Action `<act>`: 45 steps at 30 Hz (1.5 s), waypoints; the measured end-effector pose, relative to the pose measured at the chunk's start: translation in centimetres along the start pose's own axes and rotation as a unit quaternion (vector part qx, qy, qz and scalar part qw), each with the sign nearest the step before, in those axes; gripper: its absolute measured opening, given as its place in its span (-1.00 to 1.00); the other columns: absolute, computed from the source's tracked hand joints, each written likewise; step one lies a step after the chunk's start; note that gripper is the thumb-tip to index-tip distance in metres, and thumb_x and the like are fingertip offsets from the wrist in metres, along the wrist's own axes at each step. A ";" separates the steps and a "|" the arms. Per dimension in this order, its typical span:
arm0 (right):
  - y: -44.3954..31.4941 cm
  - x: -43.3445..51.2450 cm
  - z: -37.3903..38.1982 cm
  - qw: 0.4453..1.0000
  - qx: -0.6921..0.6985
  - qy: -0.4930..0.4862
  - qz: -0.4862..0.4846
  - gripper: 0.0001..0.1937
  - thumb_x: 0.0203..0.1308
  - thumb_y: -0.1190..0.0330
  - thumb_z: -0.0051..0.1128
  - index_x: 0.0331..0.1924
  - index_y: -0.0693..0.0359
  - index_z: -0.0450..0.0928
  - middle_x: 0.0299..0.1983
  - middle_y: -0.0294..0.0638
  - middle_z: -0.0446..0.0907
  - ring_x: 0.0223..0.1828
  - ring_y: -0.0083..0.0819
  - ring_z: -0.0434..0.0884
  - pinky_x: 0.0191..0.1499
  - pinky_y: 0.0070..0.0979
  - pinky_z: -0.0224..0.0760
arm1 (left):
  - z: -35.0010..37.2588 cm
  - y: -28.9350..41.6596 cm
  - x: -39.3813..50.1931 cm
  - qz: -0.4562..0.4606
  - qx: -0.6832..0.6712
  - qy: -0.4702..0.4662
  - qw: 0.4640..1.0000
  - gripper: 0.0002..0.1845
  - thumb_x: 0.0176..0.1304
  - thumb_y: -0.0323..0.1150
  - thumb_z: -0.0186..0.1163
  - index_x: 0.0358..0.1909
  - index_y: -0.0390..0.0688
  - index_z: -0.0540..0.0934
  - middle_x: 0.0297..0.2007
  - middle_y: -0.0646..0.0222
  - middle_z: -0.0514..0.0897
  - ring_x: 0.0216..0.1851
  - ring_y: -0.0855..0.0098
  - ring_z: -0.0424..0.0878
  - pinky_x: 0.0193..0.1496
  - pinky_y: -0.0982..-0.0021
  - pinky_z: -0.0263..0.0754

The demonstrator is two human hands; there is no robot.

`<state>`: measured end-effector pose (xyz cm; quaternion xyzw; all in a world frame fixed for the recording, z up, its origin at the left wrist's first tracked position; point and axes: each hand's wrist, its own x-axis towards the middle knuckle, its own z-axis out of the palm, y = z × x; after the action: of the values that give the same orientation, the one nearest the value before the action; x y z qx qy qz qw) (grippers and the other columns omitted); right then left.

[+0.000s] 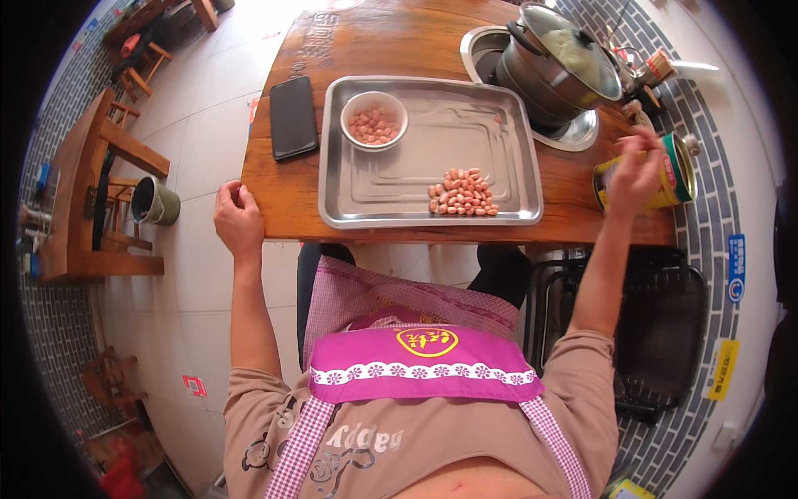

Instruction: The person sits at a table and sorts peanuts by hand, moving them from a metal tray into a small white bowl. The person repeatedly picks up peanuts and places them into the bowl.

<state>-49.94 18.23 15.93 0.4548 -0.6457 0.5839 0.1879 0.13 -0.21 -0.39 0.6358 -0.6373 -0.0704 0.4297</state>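
My left hand (239, 215) is at the near left corner of the wooden table (293, 218), its fingers curled in and nothing seen in them. On the right, my right hand (636, 171) is raised in front of a yellow and green can (672, 171), slightly blurred, with fingers loosely bent. Whether it touches the can is hard to tell. Between my hands lies a rectangular metal tray (430, 219). A white bowl (374, 148) holding peanuts (374, 123) sits in its far left corner. A loose pile of shelled peanuts (464, 192) rests near the tray's front right.
A black smartphone (293, 117) lies left of the tray. Behind it on the right, a lidded steel pot (542, 81) stands in a metal-rimmed recess (583, 131). A black chair (661, 330) is under the right side, along a brick-patterned wall (717, 237). A bin (163, 201) stands left.
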 end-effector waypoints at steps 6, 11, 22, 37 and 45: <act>-4.8 -9.3 6.6 0.913 0.019 -0.407 -0.003 -0.86 0.19 0.56 0.15 -0.16 0.26 0.59 -0.24 -0.11 0.59 -0.26 -0.29 0.65 -0.18 -0.41 0.53 | -0.4 0.7 -0.1 -0.015 -0.002 -0.006 1.000 -0.86 0.32 -0.39 0.15 -0.18 -0.20 0.61 -0.27 0.25 0.72 -0.27 0.25 0.70 -0.16 0.27 0.59; -3.8 -10.0 9.0 0.893 -0.119 -0.425 -0.091 -0.84 0.18 0.58 0.04 -0.22 0.25 0.62 -0.23 -0.07 0.60 -0.05 -0.08 0.57 -0.03 -0.21 0.48 | -0.3 0.9 0.0 -0.007 -0.006 0.004 1.000 -0.86 0.32 -0.38 0.16 -0.19 -0.20 0.62 -0.29 0.24 0.71 -0.31 0.23 0.70 -0.19 0.26 0.58; -2.9 -10.0 10.1 0.868 -0.159 -0.459 -0.105 -0.92 0.14 0.55 0.15 -0.29 0.26 0.60 -0.27 -0.12 0.62 -0.12 -0.10 0.56 -0.03 -0.25 0.46 | -0.6 1.2 -0.1 -0.030 -0.011 0.001 0.999 -0.84 0.33 -0.37 0.17 -0.17 -0.22 0.64 -0.29 0.23 0.73 -0.31 0.28 0.70 -0.19 0.29 0.58; -2.0 -8.5 7.5 0.888 0.070 -0.403 0.210 -0.83 0.21 0.52 0.13 -0.13 0.31 0.61 -0.36 -0.38 0.55 -0.33 -0.71 0.45 -0.27 -0.68 0.34 | -0.4 0.8 -0.1 -0.022 -0.005 0.005 1.000 -0.86 0.31 -0.38 0.17 -0.20 -0.21 0.63 -0.30 0.26 0.72 -0.33 0.27 0.70 -0.21 0.28 0.58; 0.3 -8.6 3.8 0.526 0.646 -0.171 0.527 -0.95 0.23 0.49 -0.06 -0.28 0.30 0.37 -0.27 -0.18 0.32 -0.28 -0.44 0.32 -0.25 -0.62 0.30 | -0.1 0.3 0.0 -0.019 -0.009 0.002 1.000 -0.84 0.30 -0.38 0.20 -0.18 -0.22 0.66 -0.31 0.24 0.72 -0.35 0.31 0.69 -0.22 0.31 0.58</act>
<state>-44.69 17.84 8.13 0.1202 -0.2344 0.7450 -0.6128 -0.04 -0.14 -0.10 0.6442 -0.6235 -0.0828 0.4351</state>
